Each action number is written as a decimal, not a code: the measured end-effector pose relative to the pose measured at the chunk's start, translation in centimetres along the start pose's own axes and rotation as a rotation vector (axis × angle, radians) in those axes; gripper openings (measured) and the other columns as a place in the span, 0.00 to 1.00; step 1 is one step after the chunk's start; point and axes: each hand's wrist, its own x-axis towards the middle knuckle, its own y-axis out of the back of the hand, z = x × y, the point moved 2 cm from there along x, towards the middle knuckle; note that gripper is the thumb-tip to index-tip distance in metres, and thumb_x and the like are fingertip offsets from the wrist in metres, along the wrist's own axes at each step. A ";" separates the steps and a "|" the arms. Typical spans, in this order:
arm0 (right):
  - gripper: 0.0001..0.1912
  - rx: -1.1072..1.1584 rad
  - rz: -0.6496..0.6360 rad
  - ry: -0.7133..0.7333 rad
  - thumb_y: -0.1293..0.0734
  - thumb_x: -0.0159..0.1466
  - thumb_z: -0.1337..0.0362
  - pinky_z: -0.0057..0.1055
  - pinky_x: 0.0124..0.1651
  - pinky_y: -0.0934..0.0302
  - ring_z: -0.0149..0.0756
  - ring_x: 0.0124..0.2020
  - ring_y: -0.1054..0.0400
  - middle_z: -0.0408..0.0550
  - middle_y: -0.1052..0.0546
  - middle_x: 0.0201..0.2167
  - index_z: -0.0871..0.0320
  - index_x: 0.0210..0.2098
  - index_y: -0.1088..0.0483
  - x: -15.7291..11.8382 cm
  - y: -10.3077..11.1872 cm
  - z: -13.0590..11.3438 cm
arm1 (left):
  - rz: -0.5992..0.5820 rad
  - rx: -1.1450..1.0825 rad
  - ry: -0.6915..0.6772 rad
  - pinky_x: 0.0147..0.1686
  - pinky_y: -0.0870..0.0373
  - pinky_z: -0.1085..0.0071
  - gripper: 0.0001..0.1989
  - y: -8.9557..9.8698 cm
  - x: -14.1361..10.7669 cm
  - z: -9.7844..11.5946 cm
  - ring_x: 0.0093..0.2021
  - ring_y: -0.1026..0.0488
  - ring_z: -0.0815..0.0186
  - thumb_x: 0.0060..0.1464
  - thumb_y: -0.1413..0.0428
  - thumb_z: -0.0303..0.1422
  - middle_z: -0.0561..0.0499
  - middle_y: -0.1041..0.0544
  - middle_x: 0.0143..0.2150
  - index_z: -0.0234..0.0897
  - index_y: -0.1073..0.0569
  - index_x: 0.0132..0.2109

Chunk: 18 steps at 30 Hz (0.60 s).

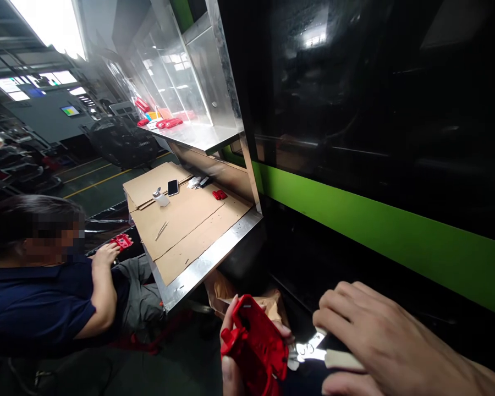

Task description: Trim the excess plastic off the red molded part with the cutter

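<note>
My left hand (231, 357) grips a red moulded plastic part (256, 344) at the bottom centre of the view. My right hand (379, 341) is closed around pale-handled cutting pliers (313, 352), whose metal jaws touch the right edge of the red part. Both hands sit low, in front of a dark machine with a green stripe (379, 231).
A metal-edged table (206, 264) covered in cardboard holds a phone (172, 187), a small white bottle (160, 197), a thin tool (161, 230) and a red part (219, 194). A seated co-worker at left holds another red part (121, 241). Red parts lie on the upper shelf (169, 123).
</note>
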 end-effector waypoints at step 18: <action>0.10 0.250 0.407 -0.098 0.48 0.71 0.67 0.36 0.38 0.40 0.34 0.28 0.37 0.44 0.29 0.28 0.56 0.37 0.38 -1.4 -5.8 -2.2 | 0.101 -0.016 0.463 0.47 0.22 0.60 0.17 0.3 -0.3 -1.5 0.45 0.21 0.52 0.59 0.41 0.44 0.45 0.18 0.39 0.38 0.18 0.46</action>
